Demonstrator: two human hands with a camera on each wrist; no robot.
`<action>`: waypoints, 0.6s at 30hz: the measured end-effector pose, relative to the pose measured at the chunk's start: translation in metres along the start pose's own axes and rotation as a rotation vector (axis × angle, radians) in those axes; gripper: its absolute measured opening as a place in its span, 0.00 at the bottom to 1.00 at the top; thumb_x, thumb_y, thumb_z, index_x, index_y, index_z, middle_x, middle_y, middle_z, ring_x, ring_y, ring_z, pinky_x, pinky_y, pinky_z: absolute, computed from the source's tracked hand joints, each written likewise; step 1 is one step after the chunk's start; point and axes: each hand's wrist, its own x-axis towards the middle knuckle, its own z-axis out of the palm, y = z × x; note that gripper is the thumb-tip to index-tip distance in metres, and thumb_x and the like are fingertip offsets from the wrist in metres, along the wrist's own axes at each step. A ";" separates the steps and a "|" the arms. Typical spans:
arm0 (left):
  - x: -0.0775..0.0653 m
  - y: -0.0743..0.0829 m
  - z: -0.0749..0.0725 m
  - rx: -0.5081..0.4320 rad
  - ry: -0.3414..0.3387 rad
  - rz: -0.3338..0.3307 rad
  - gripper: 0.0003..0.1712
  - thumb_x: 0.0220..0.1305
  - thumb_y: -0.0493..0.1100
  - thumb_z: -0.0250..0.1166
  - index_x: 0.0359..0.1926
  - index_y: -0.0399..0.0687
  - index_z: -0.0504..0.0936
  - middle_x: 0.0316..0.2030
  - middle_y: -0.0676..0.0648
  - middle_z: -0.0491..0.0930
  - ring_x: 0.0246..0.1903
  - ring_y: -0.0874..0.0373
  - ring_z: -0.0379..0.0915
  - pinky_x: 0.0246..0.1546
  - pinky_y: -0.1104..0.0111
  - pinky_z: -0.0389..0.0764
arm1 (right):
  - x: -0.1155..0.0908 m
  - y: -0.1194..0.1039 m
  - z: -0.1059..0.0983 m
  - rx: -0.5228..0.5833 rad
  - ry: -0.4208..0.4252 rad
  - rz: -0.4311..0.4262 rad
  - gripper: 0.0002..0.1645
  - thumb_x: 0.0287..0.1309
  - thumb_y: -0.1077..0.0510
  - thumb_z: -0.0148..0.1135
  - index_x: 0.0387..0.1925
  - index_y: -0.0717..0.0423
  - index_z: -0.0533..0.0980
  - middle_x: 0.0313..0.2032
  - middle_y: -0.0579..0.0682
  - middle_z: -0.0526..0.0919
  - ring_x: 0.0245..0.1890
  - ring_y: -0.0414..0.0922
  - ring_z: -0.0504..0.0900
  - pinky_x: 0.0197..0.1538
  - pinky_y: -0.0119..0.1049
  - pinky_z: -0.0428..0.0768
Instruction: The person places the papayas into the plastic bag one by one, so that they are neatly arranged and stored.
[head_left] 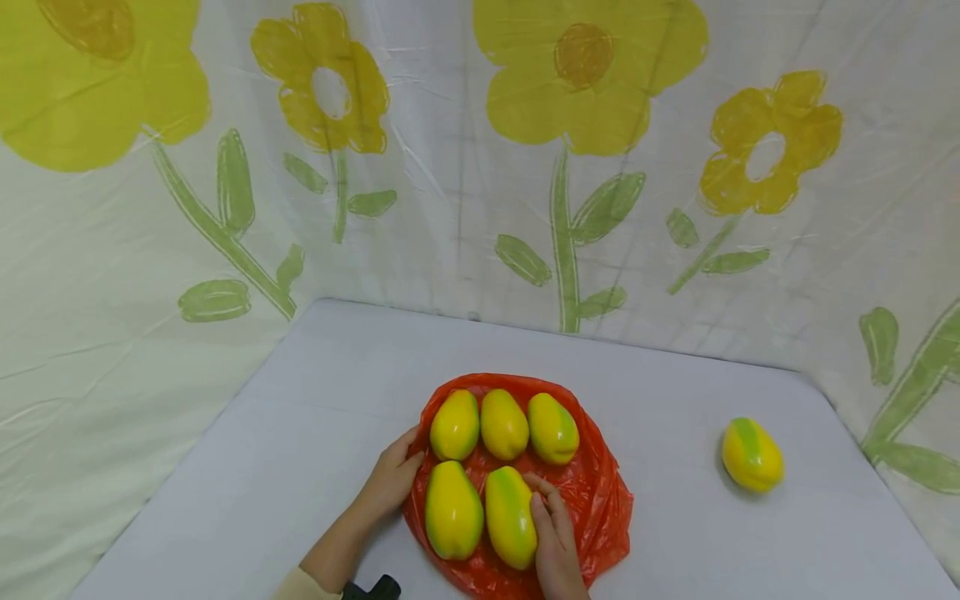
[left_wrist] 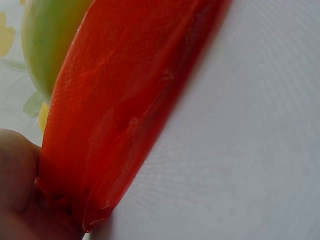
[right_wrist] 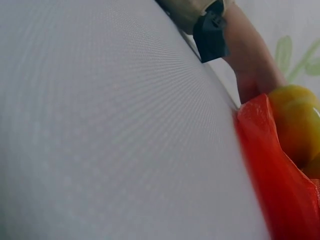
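Note:
A red plastic bag (head_left: 587, 487) lies opened out on the table, its rim folded up around several yellow-green papayas. Three sit in the back row and two in front. At the bag's left rim, my left hand (head_left: 393, 475) pinches the plastic; the left wrist view shows thumb and fingers (left_wrist: 17, 172) at the red edge (left_wrist: 107, 115). My right hand (head_left: 557, 533) has its fingers and thumb around the right side of the front right papaya (head_left: 512, 518), which is inside the bag. The right wrist view does not show the right hand.
Another papaya (head_left: 752, 455) lies alone on the white table (head_left: 675, 417), to the right of the bag. A cloth with yellow flowers (head_left: 420, 167) hangs behind the table. Near the left forearm is a black wrist device (head_left: 375, 588).

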 end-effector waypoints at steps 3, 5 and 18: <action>-0.001 0.001 0.000 0.003 -0.004 -0.002 0.26 0.66 0.34 0.46 0.66 0.39 0.64 0.63 0.38 0.68 0.64 0.42 0.61 0.64 0.46 0.62 | 0.000 0.000 0.000 0.008 -0.008 0.008 0.36 0.65 0.33 0.34 0.65 0.49 0.58 0.64 0.53 0.61 0.57 0.50 0.65 0.59 0.52 0.70; -0.001 0.001 0.000 0.002 -0.006 -0.002 0.26 0.66 0.34 0.46 0.65 0.39 0.64 0.63 0.38 0.68 0.64 0.42 0.61 0.64 0.46 0.62 | 0.000 0.001 0.001 0.017 -0.021 0.012 0.35 0.66 0.34 0.33 0.66 0.48 0.58 0.64 0.53 0.61 0.57 0.49 0.66 0.59 0.51 0.71; -0.001 0.001 0.000 0.005 -0.001 -0.006 0.26 0.66 0.34 0.47 0.65 0.40 0.64 0.62 0.39 0.69 0.63 0.43 0.63 0.63 0.47 0.64 | 0.003 0.007 0.003 0.005 -0.049 -0.053 0.36 0.65 0.32 0.34 0.65 0.49 0.57 0.64 0.50 0.64 0.58 0.47 0.66 0.62 0.51 0.70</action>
